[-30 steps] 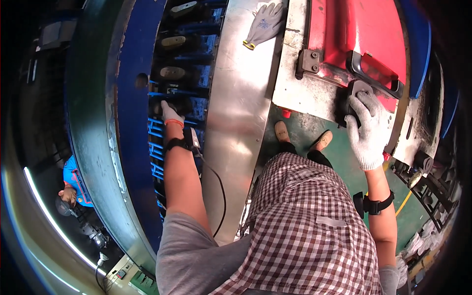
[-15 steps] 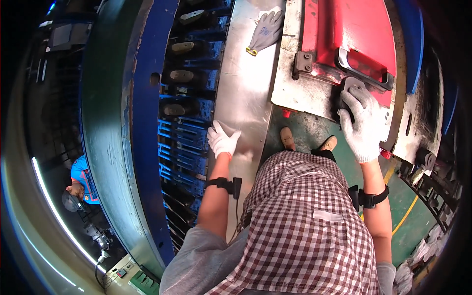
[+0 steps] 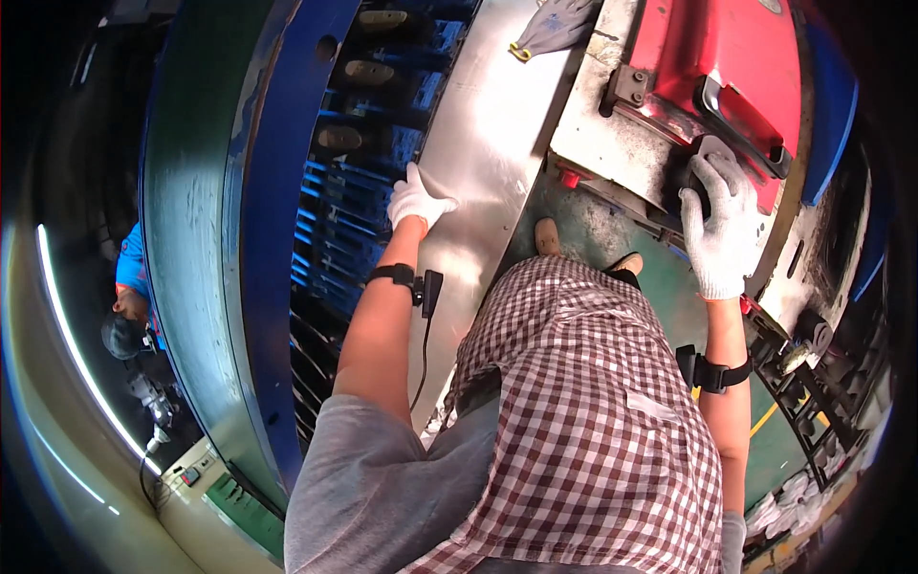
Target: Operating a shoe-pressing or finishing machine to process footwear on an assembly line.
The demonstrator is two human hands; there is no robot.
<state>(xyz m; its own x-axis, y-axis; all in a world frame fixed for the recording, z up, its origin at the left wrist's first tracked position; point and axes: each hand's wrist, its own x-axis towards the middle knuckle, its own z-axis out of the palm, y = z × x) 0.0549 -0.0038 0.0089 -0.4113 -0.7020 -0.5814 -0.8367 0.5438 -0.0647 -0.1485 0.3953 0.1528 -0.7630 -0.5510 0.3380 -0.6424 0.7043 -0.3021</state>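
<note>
My right hand [image 3: 719,225], in a white knit glove, has its fingers wrapped over a dark rounded piece [image 3: 710,149] with a greyish top. That piece sits at the front of a red machine [image 3: 674,48], just below its black-edged opening [image 3: 741,124]; its lower part is hidden by the hand. My left hand [image 3: 418,201], also gloved in white, rests at the left edge of a shiny metal shelf [image 3: 483,124]. Its thumb and forefinger are stretched apart, and nothing shows in it.
Left of the shelf runs a blue rack [image 3: 354,182] with dark pieces topped by tan ovals [image 3: 369,73]. A grey glove [image 3: 559,27] lies at the shelf's far end. A person in blue [image 3: 132,263] is beyond the green panel [image 3: 186,239]. Shelving [image 3: 813,430] stands lower right.
The view has shifted, so the machine and shelf sit further right. My left hand has slid a little forward along the shelf edge. My right hand keeps its hold on the dark piece.
</note>
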